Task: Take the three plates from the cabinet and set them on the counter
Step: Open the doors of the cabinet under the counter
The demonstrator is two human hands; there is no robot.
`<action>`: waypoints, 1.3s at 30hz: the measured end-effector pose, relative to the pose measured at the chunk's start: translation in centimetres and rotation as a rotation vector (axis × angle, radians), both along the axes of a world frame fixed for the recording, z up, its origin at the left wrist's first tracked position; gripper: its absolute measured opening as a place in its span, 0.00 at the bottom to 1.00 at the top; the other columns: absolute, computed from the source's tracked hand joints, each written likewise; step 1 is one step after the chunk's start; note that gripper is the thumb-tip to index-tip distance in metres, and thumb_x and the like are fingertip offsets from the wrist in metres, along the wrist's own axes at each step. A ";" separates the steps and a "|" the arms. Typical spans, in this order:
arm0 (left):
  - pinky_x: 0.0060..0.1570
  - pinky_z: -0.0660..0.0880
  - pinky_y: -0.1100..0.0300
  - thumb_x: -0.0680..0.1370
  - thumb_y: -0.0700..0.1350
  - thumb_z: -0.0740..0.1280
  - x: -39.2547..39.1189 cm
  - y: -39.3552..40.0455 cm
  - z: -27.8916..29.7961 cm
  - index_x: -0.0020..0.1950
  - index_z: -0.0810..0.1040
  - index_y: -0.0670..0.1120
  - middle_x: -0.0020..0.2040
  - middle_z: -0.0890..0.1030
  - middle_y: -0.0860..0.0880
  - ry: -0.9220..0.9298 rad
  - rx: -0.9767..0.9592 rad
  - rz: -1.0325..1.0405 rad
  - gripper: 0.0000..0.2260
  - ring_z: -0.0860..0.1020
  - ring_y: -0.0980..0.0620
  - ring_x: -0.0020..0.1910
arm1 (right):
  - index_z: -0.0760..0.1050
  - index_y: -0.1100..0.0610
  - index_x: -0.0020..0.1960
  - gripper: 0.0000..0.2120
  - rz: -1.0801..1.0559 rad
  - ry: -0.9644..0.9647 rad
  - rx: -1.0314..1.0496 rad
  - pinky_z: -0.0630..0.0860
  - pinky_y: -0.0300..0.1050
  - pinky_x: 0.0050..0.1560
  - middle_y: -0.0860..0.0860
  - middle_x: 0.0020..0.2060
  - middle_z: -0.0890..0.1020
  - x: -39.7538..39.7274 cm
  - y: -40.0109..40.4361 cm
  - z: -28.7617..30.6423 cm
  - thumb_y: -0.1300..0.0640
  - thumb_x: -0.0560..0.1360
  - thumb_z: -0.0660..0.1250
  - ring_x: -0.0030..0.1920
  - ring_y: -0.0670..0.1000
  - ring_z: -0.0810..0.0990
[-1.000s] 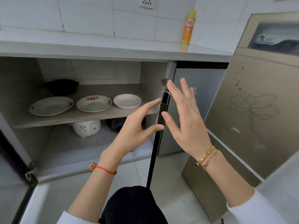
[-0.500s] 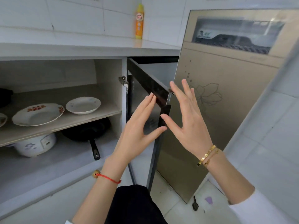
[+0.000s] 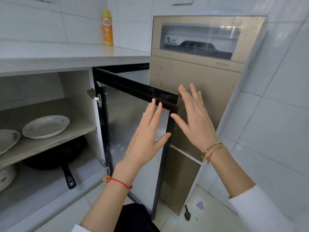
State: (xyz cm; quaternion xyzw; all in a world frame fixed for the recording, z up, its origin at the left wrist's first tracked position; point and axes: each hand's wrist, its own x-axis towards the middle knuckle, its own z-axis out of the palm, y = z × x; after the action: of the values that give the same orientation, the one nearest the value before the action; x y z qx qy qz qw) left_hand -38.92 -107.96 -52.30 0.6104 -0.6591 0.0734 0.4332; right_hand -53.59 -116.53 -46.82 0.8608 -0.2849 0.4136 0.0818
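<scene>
The cabinet's black-framed right door (image 3: 133,118) stands swung wide open. My left hand (image 3: 147,133) is flat against its inner side, fingers spread. My right hand (image 3: 195,118) is open on the door's outer side near the top corner, holding nothing. On the upper shelf (image 3: 50,146) inside the cabinet lies a white plate (image 3: 46,126). A second plate with a red pattern (image 3: 7,140) is cut off by the left edge. A third plate is out of view. The white counter (image 3: 66,56) runs above the cabinet.
A black frying pan (image 3: 56,158) lies on the cabinet floor, handle toward me, beside a white rice cooker (image 3: 5,176) at the left edge. A yellow bottle (image 3: 107,27) stands on the counter. A tall gold appliance (image 3: 200,81) stands right of the door.
The door has swung further open to the right with both hands on it. The view has shifted right, so the leftmost plate has left the frame.
</scene>
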 end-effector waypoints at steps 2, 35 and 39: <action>0.74 0.62 0.48 0.78 0.56 0.65 -0.2 -0.8 0.0 0.79 0.40 0.56 0.79 0.36 0.60 0.009 0.024 -0.004 0.40 0.46 0.55 0.79 | 0.49 0.50 0.77 0.34 -0.013 0.016 0.068 0.48 0.47 0.72 0.44 0.75 0.45 -0.1 -0.6 0.1 0.45 0.78 0.61 0.73 0.38 0.33; 0.76 0.52 0.58 0.79 0.50 0.64 10.8 16.9 1.7 0.79 0.53 0.49 0.80 0.53 0.54 0.019 0.088 0.473 0.32 0.49 0.57 0.79 | 0.58 0.57 0.75 0.26 0.517 0.210 -0.058 0.46 0.47 0.77 0.51 0.75 0.62 12.4 10.3 1.6 0.49 0.80 0.57 0.77 0.49 0.51; 0.76 0.52 0.59 0.79 0.49 0.64 12.5 22.5 1.5 0.79 0.54 0.50 0.79 0.55 0.54 0.034 0.078 0.633 0.31 0.50 0.57 0.79 | 0.58 0.55 0.75 0.25 0.687 0.197 0.047 0.42 0.41 0.76 0.49 0.74 0.62 16.2 12.9 0.4 0.49 0.81 0.56 0.75 0.42 0.46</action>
State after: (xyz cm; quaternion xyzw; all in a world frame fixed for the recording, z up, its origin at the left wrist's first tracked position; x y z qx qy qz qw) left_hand -26.45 -85.43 -50.83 0.8024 -0.4316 0.1690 0.3759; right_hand -37.39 -103.63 -46.45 0.9438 0.0208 0.3253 -0.0548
